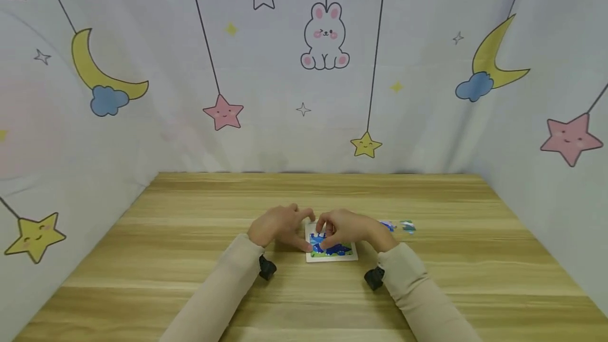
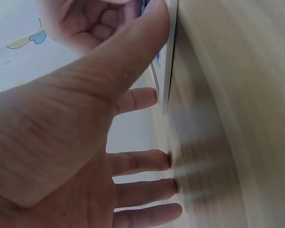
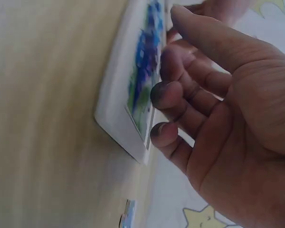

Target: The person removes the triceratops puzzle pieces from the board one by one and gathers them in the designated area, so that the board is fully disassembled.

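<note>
A white-framed jigsaw puzzle board [image 1: 331,258] lies flat on the table, showing a blue dinosaur-like figure over green. My left hand [image 1: 280,226] spans its left side. Its thumb [image 2: 149,33] rests on the frame, the index finger touches near the edge, and the other fingers [image 2: 147,187] stretch out beside it, fairly straight. Over the upper part of the board, my right hand [image 1: 349,226] bends its fingers [image 3: 166,95]. Thumb and index finger pinch at a blue-and-white puzzle piece [image 1: 317,237] by the upper left; the hand covers much of that area.
Two loose puzzle pieces, one striped [image 1: 407,226] and one bluish [image 1: 388,225], lie right of the board, near the right wrist. The wooden table [image 1: 304,305] meets a patterned cloth [image 1: 275,146] at its back and sides. Each wrist carries a black camera [image 1: 374,278].
</note>
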Demonstrator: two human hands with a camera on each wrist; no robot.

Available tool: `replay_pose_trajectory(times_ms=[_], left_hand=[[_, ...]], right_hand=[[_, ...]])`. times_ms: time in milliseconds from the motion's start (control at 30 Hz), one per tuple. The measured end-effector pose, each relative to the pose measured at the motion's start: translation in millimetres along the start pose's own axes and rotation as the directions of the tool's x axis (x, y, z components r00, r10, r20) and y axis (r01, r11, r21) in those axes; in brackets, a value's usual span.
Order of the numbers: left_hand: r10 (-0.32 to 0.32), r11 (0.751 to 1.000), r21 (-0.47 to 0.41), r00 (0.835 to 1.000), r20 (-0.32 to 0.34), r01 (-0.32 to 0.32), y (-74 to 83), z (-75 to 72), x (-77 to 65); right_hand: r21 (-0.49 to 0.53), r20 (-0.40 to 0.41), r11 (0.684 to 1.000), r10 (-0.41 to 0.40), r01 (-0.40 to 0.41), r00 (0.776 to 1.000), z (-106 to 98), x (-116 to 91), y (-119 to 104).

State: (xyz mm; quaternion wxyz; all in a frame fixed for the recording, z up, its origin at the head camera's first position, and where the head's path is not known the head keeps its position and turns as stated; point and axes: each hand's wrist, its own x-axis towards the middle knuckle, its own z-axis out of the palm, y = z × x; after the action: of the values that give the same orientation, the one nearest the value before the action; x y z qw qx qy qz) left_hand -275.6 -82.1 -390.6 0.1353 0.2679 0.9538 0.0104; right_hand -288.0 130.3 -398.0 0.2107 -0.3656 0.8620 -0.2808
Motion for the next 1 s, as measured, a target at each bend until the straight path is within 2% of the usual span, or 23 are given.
replay_pose_trajectory(times_ms=[100, 233, 467, 633, 833, 1000], left_hand=[[-0.024, 1.000, 0.007, 1.000, 0.016, 0.024, 1.3, -2.0, 1.5], [-0.023, 1.000, 0.008, 0.999, 0.027, 0.023, 2.6, -3.8, 3.4], [-0.033, 0.999, 0.015, 0.999, 0.043, 0.032, 2.3, -4.1, 3.7], [-0.028, 0.999, -0.021, 0.998, 0.049, 0.029, 2.7, -3.3, 2.2], [-0.066, 0.996, -0.059, 0.996, 0.051, 0.069, 2.1, 0.5, 0.3], [-0.060, 0.995, -0.078, 0.997, 0.046, 0.063, 2.9, -0.4, -0.1]], right_hand=[[-0.034, -0.012, 0.999, 0.010, -0.010, 1.000, 4.6, 1.3, -3.4], [-0.044, -0.019, 0.998, 0.038, -0.039, 0.999, 6.8, 0.5, -3.4], [0.006, -0.021, 1.000, 0.008, -0.008, 1.000, 7.7, 0.1, -0.2], [0.005, -0.009, 1.000, -0.016, 0.016, 1.000, 4.1, -0.7, 3.8], [0.029, -0.019, 0.999, -0.022, 0.022, 1.000, -16.7, -12.6, 16.8], [0.067, -0.059, 0.997, -0.024, 0.028, 0.998, -41.3, -34.1, 31.7]])
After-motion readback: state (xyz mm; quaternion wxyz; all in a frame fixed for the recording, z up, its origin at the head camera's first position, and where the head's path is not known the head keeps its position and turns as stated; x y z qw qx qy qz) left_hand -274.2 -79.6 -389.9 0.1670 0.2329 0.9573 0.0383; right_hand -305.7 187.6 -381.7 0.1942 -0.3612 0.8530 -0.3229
